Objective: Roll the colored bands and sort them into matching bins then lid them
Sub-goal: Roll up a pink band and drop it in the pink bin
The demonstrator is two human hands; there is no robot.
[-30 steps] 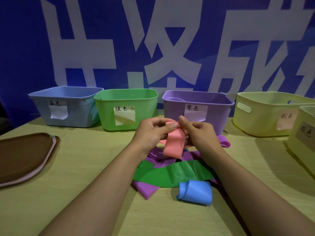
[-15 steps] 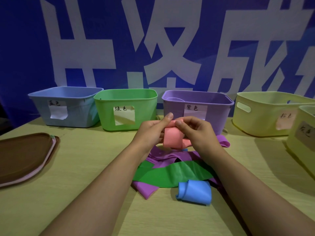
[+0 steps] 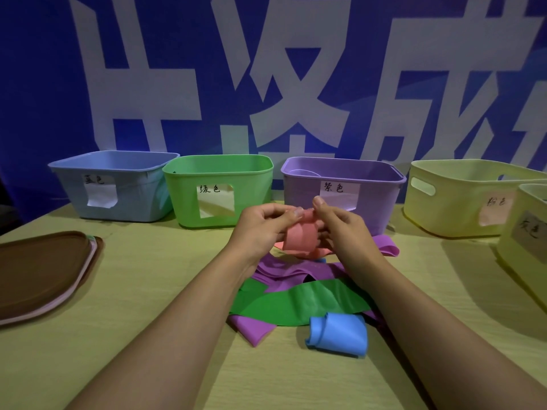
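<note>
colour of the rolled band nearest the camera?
Blue; the rolled band shows best in the head view.

— The soft rubber band being rolled is salmon pink; flat green and purple bands and a blue roll lie below.

— And the plastic bins?

— Pale blue, green, purple, two pale yellow, white labels. Brown lids.
</note>
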